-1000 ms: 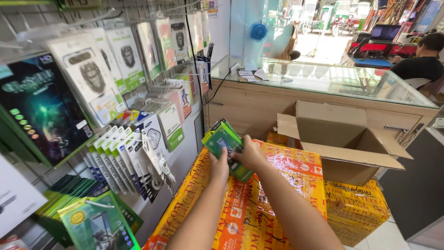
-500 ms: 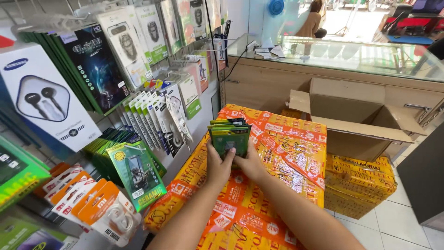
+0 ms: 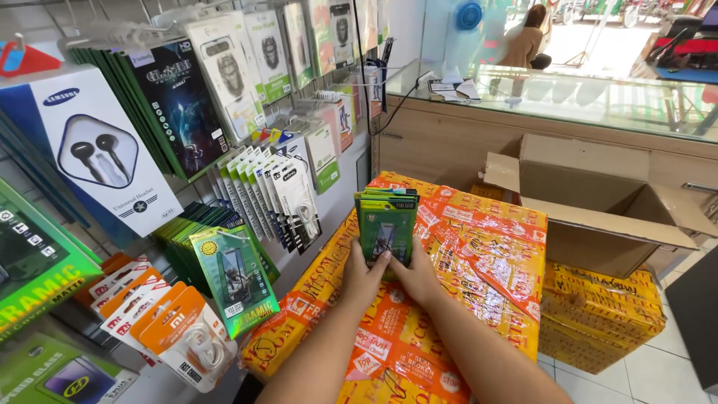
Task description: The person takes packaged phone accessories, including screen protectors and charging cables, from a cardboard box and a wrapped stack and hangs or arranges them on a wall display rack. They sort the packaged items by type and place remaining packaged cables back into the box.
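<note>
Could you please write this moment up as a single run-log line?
left hand: holds green packets | right hand: holds same stack, upright | under: orange taped carton | left: hanging accessory rack | behind: open cardboard box

I count my two hands, the left hand (image 3: 364, 278) and the right hand (image 3: 419, 275), one stack of green packets (image 3: 386, 224), one orange taped carton (image 3: 479, 254), one open brown cardboard box (image 3: 598, 206), and one yellow carton (image 3: 598, 318).
</note>
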